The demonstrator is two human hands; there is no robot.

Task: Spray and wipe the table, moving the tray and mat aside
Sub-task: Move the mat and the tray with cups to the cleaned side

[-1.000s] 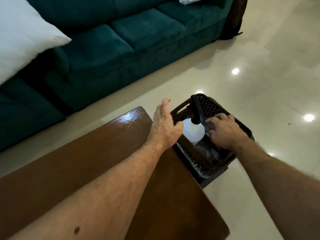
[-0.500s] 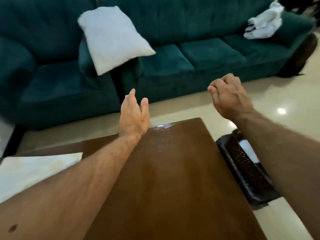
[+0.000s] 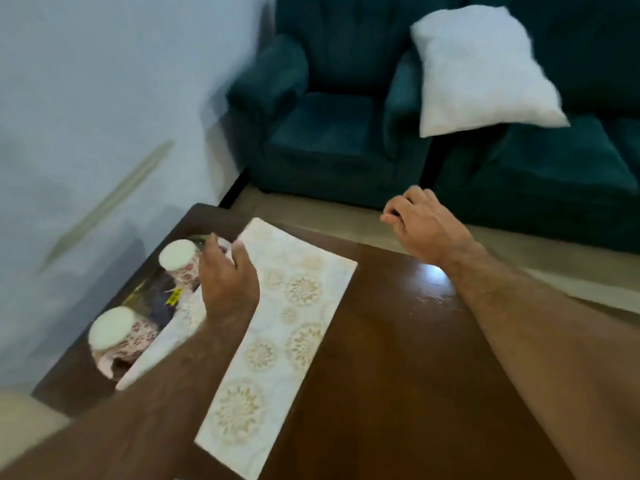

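Head view, left hand (image 3: 227, 278) curled at mat (image 3: 277, 334) edge, right hand (image 3: 420, 225) loosely curled, empty.

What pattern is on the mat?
White mat with pale gold round floral medallions, seen in the head view.

The desk (image 3: 398, 358) under my arms looks like dark brown wood with a smooth, glossy finish; a bright patch of light shines off it near my right wrist. The mat (image 3: 277, 327) on it is pale and matt, printed with faded gold medallions; cloth or paper, I cannot tell. The two cups (image 3: 114, 336) look glazed, floral-patterned. The armchair (image 3: 322, 133) is teal velvety cloth, the pillow (image 3: 478, 71) soft white fabric.
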